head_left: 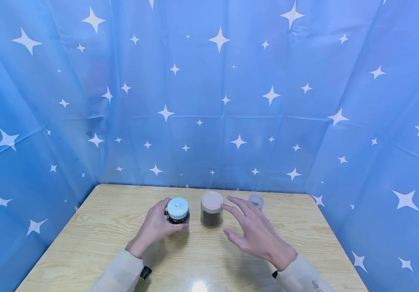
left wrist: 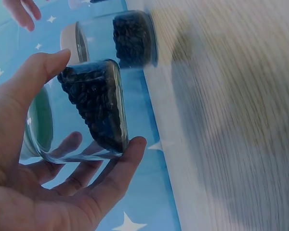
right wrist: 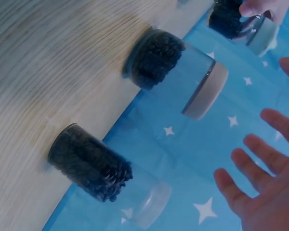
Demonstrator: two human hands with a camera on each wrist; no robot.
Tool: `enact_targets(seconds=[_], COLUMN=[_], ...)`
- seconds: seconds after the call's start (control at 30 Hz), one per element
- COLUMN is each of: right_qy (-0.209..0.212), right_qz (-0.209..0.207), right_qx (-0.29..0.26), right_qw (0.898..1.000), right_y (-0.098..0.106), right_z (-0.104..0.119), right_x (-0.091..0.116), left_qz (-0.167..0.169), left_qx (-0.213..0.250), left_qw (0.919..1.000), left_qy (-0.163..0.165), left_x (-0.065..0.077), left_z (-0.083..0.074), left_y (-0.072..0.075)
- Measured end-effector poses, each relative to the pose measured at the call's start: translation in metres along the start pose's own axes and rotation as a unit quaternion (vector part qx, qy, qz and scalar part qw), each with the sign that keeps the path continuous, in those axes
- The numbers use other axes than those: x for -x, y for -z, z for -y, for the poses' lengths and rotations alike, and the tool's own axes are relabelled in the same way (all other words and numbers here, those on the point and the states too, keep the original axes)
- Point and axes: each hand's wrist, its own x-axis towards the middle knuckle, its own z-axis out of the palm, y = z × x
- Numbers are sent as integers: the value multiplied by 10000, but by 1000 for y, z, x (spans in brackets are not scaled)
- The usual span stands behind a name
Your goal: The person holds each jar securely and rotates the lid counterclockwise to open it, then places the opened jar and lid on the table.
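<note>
My left hand [head_left: 155,223] grips a clear glass jar with a pale blue-green lid [head_left: 178,208], thumb on one side and fingers round the other. In the left wrist view, dark beans [left wrist: 96,103] lie in a slope inside it, and its base looks raised off the table. Just to the right stands a glass jar with a pale pink lid [head_left: 212,202], partly filled with dark beans [right wrist: 156,60]. Beside it my right hand [head_left: 255,233] is held in the air, fingers spread, holding nothing. Behind that hand is a slimmer jar with a translucent lid [head_left: 256,199], its lower part hidden in the head view.
All this is on or over a light wood-grain table [head_left: 114,215] with rounded far corners. A blue curtain with white stars [head_left: 202,89] hangs behind the table and along both sides.
</note>
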Motion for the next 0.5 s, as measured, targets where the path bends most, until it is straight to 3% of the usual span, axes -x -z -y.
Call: enact_targets(seconds=[0.5], right_qy=[-11], right_qz=[234], right_qx=[-204], right_qw=[9995], right_y=[4], right_z=[12], right_x=[-8], left_qz=[3], left_qx=[53], left_qw=[9998], left_qy=[-203], left_x=[10], left_z=[-14], left_y=[-15])
